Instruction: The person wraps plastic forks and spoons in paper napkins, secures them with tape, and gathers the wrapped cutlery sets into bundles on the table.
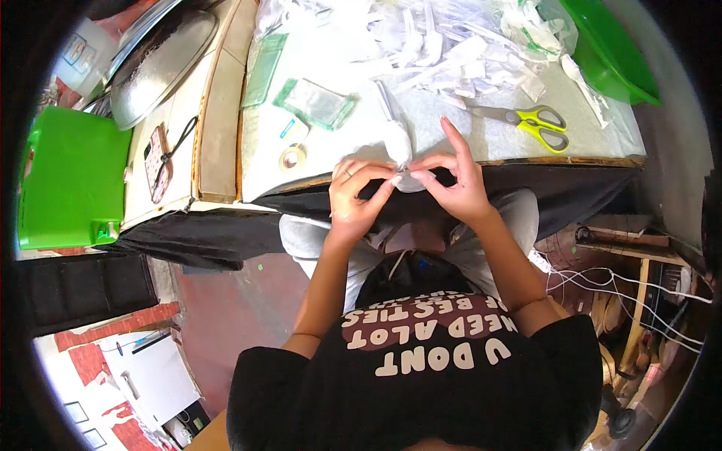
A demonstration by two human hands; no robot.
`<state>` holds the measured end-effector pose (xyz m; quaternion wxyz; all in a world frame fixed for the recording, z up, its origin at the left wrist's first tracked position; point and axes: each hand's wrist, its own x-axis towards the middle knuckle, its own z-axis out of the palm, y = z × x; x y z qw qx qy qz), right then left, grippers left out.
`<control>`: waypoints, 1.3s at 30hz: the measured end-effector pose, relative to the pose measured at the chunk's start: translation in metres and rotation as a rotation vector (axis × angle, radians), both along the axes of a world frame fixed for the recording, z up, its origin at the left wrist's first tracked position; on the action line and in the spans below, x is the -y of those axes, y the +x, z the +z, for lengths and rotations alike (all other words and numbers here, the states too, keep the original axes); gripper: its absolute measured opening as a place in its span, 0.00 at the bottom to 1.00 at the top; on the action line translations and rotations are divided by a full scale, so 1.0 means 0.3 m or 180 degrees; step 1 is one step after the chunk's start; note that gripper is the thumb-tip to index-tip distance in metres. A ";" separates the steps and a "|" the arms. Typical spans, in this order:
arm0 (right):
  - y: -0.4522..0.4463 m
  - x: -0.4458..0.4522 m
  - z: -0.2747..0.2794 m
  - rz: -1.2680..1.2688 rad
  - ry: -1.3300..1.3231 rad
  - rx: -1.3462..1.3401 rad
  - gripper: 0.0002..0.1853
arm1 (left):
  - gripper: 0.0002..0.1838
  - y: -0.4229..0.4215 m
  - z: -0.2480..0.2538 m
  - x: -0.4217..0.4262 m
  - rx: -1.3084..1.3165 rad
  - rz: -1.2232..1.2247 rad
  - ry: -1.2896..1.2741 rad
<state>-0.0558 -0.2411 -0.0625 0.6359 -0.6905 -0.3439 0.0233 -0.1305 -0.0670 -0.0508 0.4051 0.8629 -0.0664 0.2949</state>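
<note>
At the table's front edge, a white wrapped bundle (396, 141) with a thin handle pointing away lies between my hands. My left hand (356, 197) pinches the gathered plastic at the bundle's near end from the left. From the right, my right hand (459, 180) pinches the same gathered plastic between thumb and a finger, with one finger raised. A clear plastic end hangs just below the fingertips. Left of the bundle lie a roll of tape (292, 156) and a green-edged pack of clear bags (316, 103).
Yellow-green scissors (540, 126) lie right of the hands. A pile of white plastic cutlery (451, 56) covers the back. At the right is a green basin (613, 52); at the left, a phone (156, 161), a metal lid (162, 71) and a green container (75, 180).
</note>
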 end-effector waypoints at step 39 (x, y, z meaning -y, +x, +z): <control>-0.023 -0.100 0.092 -0.0471 -0.0816 -0.0136 0.51 | 0.13 0.051 0.037 0.044 -0.0921 0.1166 0.0807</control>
